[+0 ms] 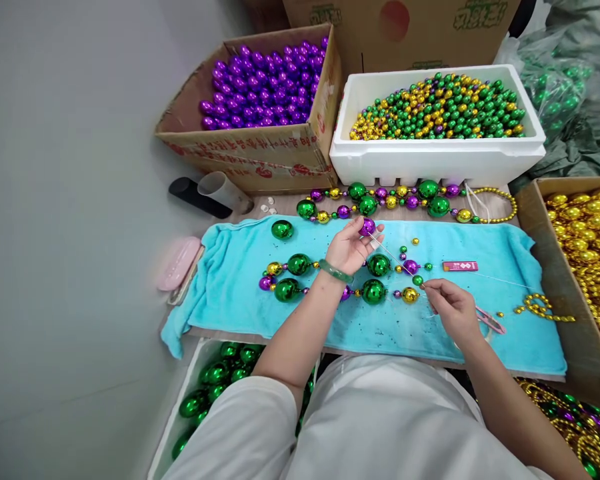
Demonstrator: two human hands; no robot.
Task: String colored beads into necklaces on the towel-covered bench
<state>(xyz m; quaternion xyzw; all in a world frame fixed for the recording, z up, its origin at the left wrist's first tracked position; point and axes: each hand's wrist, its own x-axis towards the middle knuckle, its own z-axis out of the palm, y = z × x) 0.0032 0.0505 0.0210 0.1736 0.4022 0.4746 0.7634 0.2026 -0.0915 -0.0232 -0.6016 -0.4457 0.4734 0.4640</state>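
My left hand (355, 244), reaching over the towel with a green bangle at its wrist, pinches a shiny purple bead (367, 227) between thumb and fingers. From that bead a thin, pale thread (390, 249) slants down to my right hand (450, 303). The right fingertips are closed on the thread beside a small green bead (418, 280). Below my hands lies a partly strung bead necklace (299, 265) of green, gold and purple, part of it hidden by my left forearm. A loose large green bead (282, 230) rests at upper left of the blue towel (240, 313).
Behind the towel lies a finished-looking bead strand (367, 205). Farther back stand a carton of purple beads (280, 150) and a white foam box (435, 157) of mixed beads. A carton of gold beads (560, 267) borders the right. Pink snips (491, 320) lie by my right hand.
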